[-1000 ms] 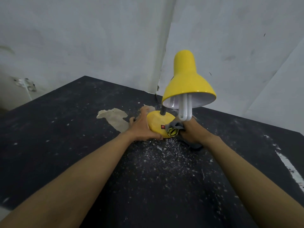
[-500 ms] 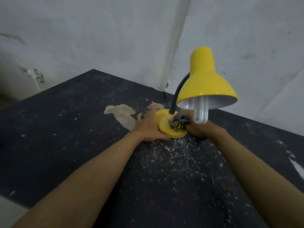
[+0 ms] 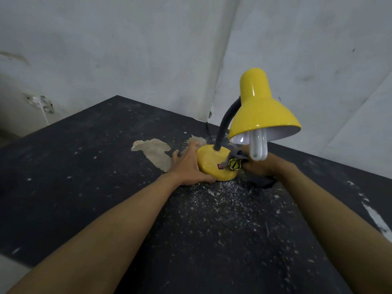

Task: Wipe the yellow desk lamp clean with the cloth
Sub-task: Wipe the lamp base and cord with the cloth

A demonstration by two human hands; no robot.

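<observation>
The yellow desk lamp stands on the dark table near the wall corner, with a round yellow base (image 3: 212,162), a black flexible neck (image 3: 224,124) and a yellow shade (image 3: 261,111) holding a white bulb (image 3: 257,145). My left hand (image 3: 188,166) grips the left side of the base, fingers wrapped round its far edge. My right hand (image 3: 258,166) is closed on a grey cloth (image 3: 237,159) with a yellow-and-black patch, pressed against the right side of the base beside the red switch (image 3: 220,166). The bulb hides part of my right hand.
The black table (image 3: 84,166) is speckled with white dust, thickest in front of the lamp. A beige patch (image 3: 154,151) of worn surface lies left of the base. White walls (image 3: 148,60) meet in a corner just behind the lamp. A wall socket (image 3: 40,102) sits at far left.
The view has shifted, so the lamp now sits further right. My right hand with the cloth has slid round the front right of the base. My left hand keeps its grip on the base.
</observation>
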